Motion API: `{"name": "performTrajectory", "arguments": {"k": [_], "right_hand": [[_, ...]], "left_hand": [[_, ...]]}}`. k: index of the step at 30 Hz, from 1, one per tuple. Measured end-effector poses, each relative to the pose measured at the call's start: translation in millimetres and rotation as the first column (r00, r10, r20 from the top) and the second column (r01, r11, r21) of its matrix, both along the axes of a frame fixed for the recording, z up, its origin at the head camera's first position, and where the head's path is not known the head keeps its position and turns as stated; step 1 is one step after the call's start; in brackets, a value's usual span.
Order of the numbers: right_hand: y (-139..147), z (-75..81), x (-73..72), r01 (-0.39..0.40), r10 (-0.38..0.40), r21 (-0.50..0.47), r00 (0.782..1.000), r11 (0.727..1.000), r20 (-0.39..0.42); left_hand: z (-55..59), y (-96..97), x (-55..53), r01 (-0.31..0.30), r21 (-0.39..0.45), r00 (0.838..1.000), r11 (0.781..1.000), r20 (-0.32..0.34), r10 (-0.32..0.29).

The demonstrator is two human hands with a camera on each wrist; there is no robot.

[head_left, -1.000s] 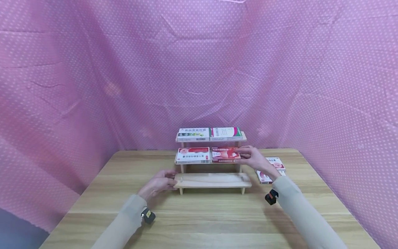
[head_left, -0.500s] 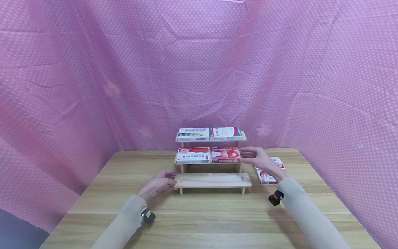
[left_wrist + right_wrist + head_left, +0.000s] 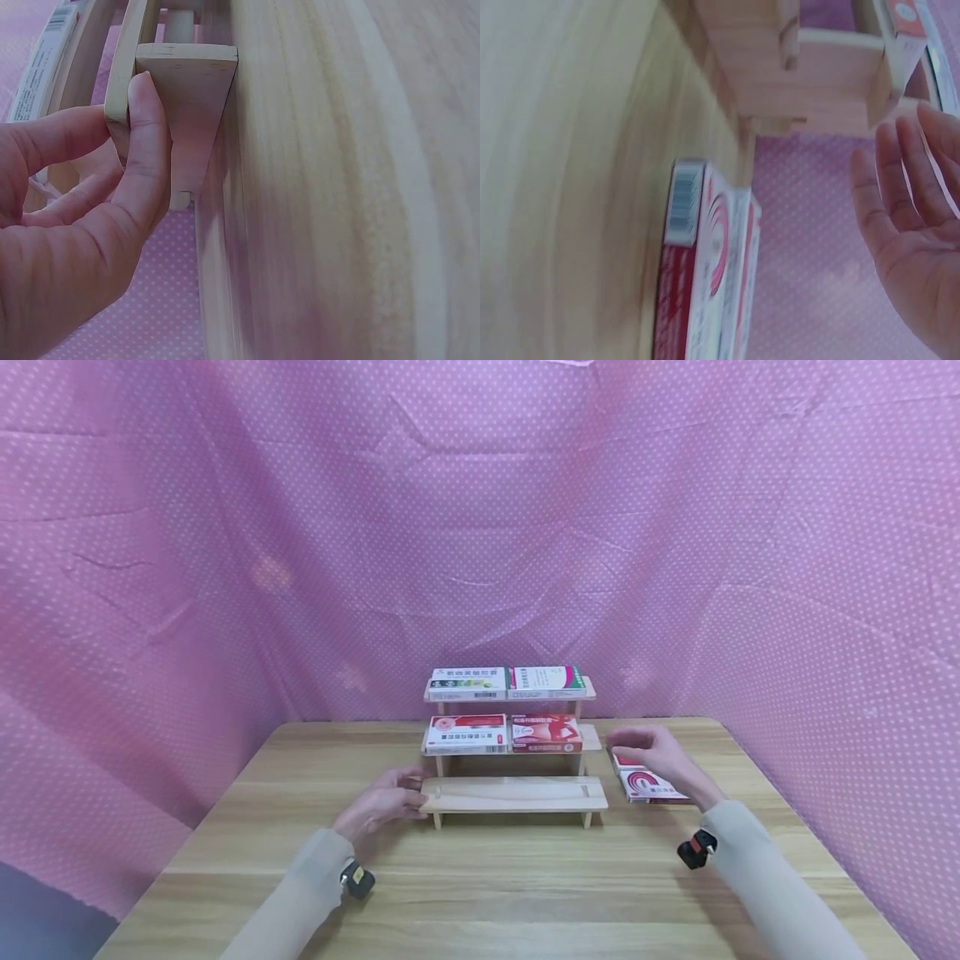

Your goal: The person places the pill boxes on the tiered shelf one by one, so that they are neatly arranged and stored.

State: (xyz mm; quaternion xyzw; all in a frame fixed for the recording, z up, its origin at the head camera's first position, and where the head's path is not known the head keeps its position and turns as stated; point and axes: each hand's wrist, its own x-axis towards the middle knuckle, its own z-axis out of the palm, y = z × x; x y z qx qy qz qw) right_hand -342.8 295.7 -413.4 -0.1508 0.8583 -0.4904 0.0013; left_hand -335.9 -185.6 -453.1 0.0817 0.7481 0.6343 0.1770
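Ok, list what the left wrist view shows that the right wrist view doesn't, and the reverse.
Only the left wrist view: the left grip, pinching the left end of the lowest shelf, and a white barcoded box.

Only the right wrist view: the right grip, holding nothing; two red-and-white boxes on the table; and a red box above.

Both: parts of the wooden stand, tabletop and dotted pink cloth.

Left hand [image 3: 75,247] pinching wooden shelf [image 3: 126,67], white box [image 3: 45,64] beyond
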Motion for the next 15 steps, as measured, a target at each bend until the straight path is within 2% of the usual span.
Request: {"name": "performTrajectory", "arguments": {"k": [4, 11, 15], "right_hand": [[15, -9.1, -1.1, -0.025, 0.025, -0.001, 0.999, 1.0, 0.022], [38, -17.8, 0.7, -0.097, 0.095, 0.065, 0.995, 0.993, 0.029], [51, -20.3, 4.1, -0.081, 0.076, 0.117, 0.996, 0.99, 0.048]], "left_hand": [[0.9, 0.2, -0.1, 0.002, -0.004, 1.0, 1.0, -0.001, -0.002], [-0.6, 0.8, 0.1, -0.005, -0.006, 1.0, 1.0, -0.002, 0.005], [-0.6, 1.0, -0.6, -0.002, -0.001, 1.0, 1.0, -0.005, 0.002]]}}
